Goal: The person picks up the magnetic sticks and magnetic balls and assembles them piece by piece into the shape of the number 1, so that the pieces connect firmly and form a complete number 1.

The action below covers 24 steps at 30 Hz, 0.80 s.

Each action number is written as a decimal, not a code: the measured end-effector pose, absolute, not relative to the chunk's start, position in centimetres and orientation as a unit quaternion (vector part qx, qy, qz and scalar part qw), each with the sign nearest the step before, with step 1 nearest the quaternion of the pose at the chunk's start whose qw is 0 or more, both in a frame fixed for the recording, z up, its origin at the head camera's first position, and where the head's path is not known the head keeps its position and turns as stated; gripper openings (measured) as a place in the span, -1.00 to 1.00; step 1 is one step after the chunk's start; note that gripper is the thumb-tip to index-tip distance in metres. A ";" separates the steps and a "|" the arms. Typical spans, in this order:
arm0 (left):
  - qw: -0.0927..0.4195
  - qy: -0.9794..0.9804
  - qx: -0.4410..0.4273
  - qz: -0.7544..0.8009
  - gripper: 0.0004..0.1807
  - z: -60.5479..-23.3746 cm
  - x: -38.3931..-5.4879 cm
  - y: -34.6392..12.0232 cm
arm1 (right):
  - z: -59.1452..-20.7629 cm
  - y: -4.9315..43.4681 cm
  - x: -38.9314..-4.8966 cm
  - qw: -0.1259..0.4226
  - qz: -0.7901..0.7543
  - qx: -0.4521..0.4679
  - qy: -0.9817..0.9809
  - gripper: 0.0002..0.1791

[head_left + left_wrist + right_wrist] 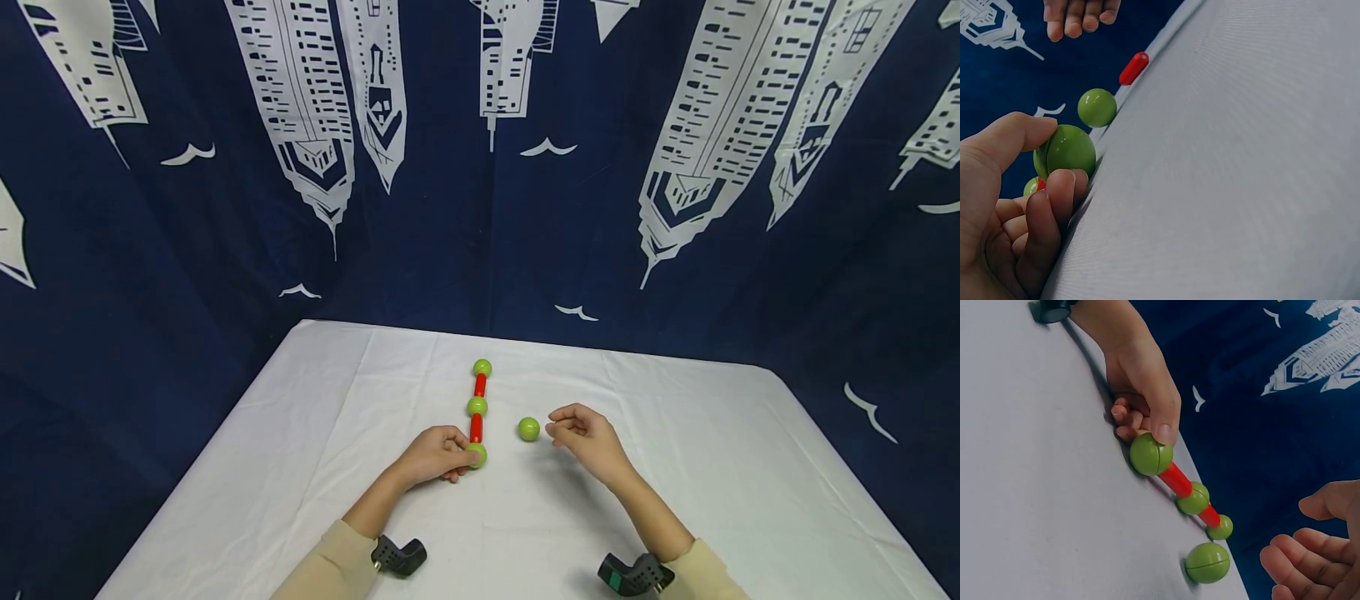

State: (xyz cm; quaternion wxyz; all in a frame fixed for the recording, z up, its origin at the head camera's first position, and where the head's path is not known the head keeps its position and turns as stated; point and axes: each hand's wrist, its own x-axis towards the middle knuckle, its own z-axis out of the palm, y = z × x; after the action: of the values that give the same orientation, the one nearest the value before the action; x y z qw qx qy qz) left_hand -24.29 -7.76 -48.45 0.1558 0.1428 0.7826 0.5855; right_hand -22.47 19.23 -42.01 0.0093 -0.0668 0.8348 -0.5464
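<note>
"White cloth covers the surface (697, 450); what do we meet nearest?"

"At seven o'clock and four o'clock from the hands' work, we see a left beige sleeve (322, 567) and a right beige sleeve (705, 575), with a dark left wrist device (405, 558) and a dark right wrist device (637, 573) beside them."

"And the grips?"

"Our left grip (438, 454) pinches the near green ball (481, 457) between thumb and fingers, coming at it from nine o'clock. Our right grip (592, 442) holds nothing; its fingers bend loosely. Just off its fingertips, at nine o'clock, sits a loose green ball (528, 429), which lies at two o'clock from the near green ball."

"Anything else close by?"

"Our left wrist view also shows a separate red rod (1134, 68) past that loose green ball."

"Farther out?"

"Towards twelve o'clock we follow one line: near red rod (476, 428), middle green ball (477, 406), far red rod (480, 385), far green ball (482, 367). Beyond the surface hangs a navy curtain (450, 250) printed with upside-down white towers (307, 92)."
</note>
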 end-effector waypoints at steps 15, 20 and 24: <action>0.153 0.785 0.139 0.584 -0.71 -48.5 -24.4 -7.7 | -43.6 21.1 -24.2 -0.082 -0.541 0.010 0.837 -0.77; 0.152 0.787 0.137 0.582 -0.71 -48.5 -24.4 -7.7 | -45.0 21.6 -24.9 -0.159 -0.537 0.052 0.827 -0.81; 0.153 0.789 0.135 0.580 -0.71 -48.4 -24.3 -7.7 | -45.8 21.9 -25.4 -0.207 -0.522 0.072 0.824 -0.77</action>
State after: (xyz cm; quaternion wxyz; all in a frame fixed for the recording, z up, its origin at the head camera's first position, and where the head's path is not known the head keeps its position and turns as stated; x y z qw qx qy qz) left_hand -24.28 -7.70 -48.40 0.1533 0.1350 0.7887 0.5798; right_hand -25.45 21.94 -45.79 -0.2066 0.0721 0.8243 -0.5222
